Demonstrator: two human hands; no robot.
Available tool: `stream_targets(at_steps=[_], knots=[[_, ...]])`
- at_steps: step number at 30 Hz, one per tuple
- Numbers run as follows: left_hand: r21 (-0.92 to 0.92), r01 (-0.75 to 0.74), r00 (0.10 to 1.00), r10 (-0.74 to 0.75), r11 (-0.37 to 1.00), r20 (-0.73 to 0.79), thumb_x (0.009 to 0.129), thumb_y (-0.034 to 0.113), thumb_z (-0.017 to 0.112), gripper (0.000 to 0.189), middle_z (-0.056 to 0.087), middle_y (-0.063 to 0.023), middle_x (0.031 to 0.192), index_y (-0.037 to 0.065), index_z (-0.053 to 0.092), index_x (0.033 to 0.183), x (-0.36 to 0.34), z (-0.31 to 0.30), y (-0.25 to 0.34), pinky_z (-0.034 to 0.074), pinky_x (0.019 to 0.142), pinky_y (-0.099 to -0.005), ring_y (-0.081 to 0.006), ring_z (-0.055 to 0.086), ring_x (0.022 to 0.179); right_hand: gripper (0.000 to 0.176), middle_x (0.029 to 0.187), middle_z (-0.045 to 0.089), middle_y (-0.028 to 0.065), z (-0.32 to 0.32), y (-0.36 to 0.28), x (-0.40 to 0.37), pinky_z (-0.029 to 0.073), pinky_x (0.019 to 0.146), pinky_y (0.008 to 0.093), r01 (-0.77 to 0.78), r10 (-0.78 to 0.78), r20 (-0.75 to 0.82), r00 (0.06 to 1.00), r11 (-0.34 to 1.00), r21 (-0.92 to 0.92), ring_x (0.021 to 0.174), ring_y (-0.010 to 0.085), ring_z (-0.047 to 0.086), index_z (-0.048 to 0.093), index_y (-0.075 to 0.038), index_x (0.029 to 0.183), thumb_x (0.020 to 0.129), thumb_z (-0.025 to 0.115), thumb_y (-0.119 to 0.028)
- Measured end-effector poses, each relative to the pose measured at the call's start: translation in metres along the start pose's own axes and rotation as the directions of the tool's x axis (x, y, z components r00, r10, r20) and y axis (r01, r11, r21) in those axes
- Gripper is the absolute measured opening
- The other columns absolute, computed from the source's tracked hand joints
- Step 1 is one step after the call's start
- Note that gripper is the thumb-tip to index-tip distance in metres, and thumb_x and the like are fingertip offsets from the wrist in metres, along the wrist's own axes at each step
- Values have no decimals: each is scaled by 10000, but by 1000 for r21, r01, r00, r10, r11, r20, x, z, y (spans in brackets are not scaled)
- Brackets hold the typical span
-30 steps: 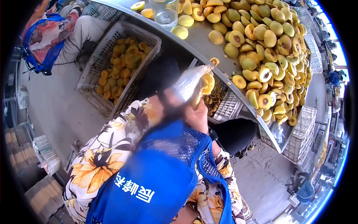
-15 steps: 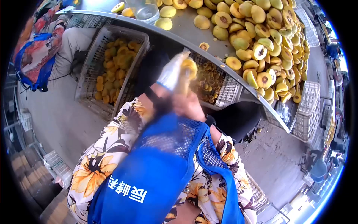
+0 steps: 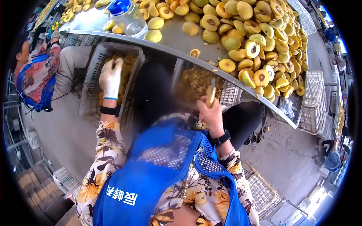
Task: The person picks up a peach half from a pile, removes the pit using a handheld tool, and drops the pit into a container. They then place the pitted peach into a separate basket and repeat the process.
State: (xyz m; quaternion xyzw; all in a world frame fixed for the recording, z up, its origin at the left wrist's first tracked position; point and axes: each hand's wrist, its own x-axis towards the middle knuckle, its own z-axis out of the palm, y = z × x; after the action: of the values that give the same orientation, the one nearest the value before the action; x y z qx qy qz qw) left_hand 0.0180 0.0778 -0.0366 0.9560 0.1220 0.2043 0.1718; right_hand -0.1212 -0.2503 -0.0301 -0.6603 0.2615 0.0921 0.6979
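Observation:
My left hand (image 3: 110,77), in a white glove, is down in the left crate (image 3: 86,84) among yellow peach halves (image 3: 121,90). Its fingers are bent together, and whatever they hold is hidden beneath them. My bare right hand (image 3: 211,115) is closed round the light handle of a pitting tool (image 3: 211,96); the tool's tip is blurred and points away from me. Behind that tool sits a second crate (image 3: 230,94) under the table's edge, full of small brownish pieces.
A metal table (image 3: 177,41) carries a big heap of peach halves (image 3: 260,41) on the right. A clear jar with a blue lid (image 3: 130,19) stands near its left edge. Another person (image 3: 37,75) sits at far left. Stacked crates (image 3: 312,101) stand at right.
My hands were together in front of me, a peach half in the gloved left one. The left hand has moved left into the crate; the right has drawn slightly right, holding the tool.

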Motion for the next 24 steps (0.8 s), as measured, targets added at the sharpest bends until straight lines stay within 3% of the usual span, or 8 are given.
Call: stream_targets(at_steps=[5, 8, 11, 15, 18, 20, 21, 24], knots=[[-351, -634, 741, 671, 689, -23, 854, 366, 560, 280, 640, -120, 786, 105, 632, 925, -13, 19, 173, 494, 537, -389, -299, 627, 649, 159, 608, 472, -14, -22, 3, -2, 360, 372, 209, 120, -117, -138, 983, 993, 14, 406, 56, 406, 496, -32, 985, 868, 585, -93], [-342, -592, 562, 678, 730, 474, 842, 448, 540, 357, 644, -119, 760, 115, 607, 951, -38, 33, 276, 493, 554, -421, -317, 631, 667, 127, 618, 470, -9, -40, -3, -9, 345, 355, 205, 219, -211, -227, 951, 976, 11, 406, 59, 401, 509, -42, 983, 889, 564, -108], [-417, -660, 369, 753, 625, 545, 842, 298, 509, 297, 660, -152, 852, 56, 629, 966, -61, 95, 312, 506, 666, -423, -343, 639, 756, 134, 617, 462, -10, -55, -19, -26, 344, 355, 205, 190, -167, -331, 929, 981, 40, 403, 61, 396, 501, -39, 988, 892, 562, -109], [-401, -637, 384, 723, 658, 575, 794, 242, 533, 230, 652, -156, 785, 89, 679, 883, -58, 128, 328, 504, 687, -415, -333, 637, 751, 136, 621, 459, -9, -72, -12, -37, 338, 353, 204, 171, -138, -384, 913, 984, 54, 401, 62, 387, 495, -37, 987, 887, 563, -97], [-533, -630, 524, 816, 565, 246, 742, 303, 601, 237, 635, -159, 725, 128, 683, 879, -60, 80, 309, 510, 599, -412, -320, 627, 650, 215, 641, 500, 16, -73, -29, -34, 334, 354, 204, 172, -108, -348, 931, 973, 156, 398, 54, 379, 483, -29, 1080, 906, 547, -137], [-504, -832, 271, 963, 231, -6, 748, 210, 643, 133, 628, -89, 867, 112, 660, 836, -66, 63, 285, 520, 629, -380, -310, 618, 757, 302, 650, 531, 28, -70, -26, -22, 319, 350, 198, 231, -160, -289, 944, 945, 232, 385, 48, 370, 454, -35, 1166, 935, 518, -219], [-606, -703, 403, 910, 373, 94, 740, 176, 654, 162, 588, -94, 954, 111, 627, 885, -75, 33, 277, 518, 664, -387, -314, 598, 837, 302, 647, 532, 25, -67, -29, -15, 313, 348, 195, 225, -164, -236, 958, 939, 261, 383, 48, 370, 455, -39, 1158, 941, 507, -241], [-617, -712, 430, 903, 336, -5, 734, 151, 660, 287, 566, -153, 1056, 92, 596, 1007, -95, 19, 246, 513, 742, -379, -331, 590, 909, 299, 644, 543, 16, -51, -32, 4, 289, 339, 190, 181, -168, -68, 983, 926, 331, 379, 48, 375, 489, -57, 1074, 959, 459, -332]])
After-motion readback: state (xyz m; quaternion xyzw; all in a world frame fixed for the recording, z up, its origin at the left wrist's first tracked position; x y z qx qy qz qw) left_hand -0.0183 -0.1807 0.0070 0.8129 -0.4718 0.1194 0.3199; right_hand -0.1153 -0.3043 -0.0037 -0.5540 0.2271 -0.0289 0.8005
